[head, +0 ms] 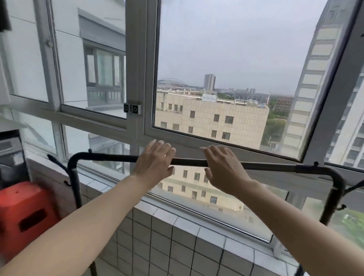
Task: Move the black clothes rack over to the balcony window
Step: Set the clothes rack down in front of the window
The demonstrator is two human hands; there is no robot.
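Observation:
The black clothes rack (266, 166) stands right in front of the balcony window (228, 61), its top bar level with the lower window frame and its two uprights running down against the tiled ledge. My left hand (154, 165) and my right hand (225, 171) rest side by side on the middle of the top bar. The fingers of both hands are stretched out and lifted over the bar, not curled around it. Short black hooks stick out from the rack's two upper corners.
A white-tiled ledge (191, 243) runs under the window. A red plastic stool (21, 213) sits at the lower left beside the rack's left upright. Behind it a dark washing machine (2, 161) stands under a counter.

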